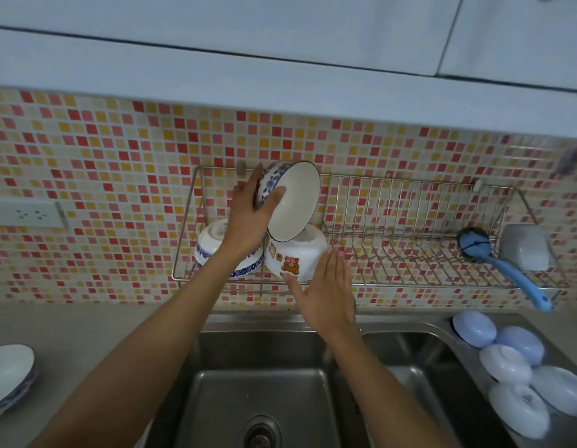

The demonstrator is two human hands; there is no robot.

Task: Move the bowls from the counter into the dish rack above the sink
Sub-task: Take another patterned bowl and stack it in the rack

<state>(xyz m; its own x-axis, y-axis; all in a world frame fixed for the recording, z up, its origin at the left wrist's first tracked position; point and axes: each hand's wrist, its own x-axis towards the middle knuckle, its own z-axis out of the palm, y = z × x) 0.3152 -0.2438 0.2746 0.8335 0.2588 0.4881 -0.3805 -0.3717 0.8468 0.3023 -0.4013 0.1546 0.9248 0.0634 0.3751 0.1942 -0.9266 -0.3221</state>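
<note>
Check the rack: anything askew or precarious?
The blue-patterned bowl in the left hand is tilted on edge, its lower rim on the upturned bear-print bowl, not seated in the dish rack. The right hand steadies the bear-print bowl. No damage shows.

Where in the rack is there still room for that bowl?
The free patch is the bare middle of the dish rack, between the bear bowl and the blue brush. The left end is crowded: an upturned blue-patterned bowl sits beside the bear bowl, under the bowl in the left hand.

Glossy glazed bowl [293, 202], wire-metal dish rack [410, 215], steel sink [255, 399].
</note>
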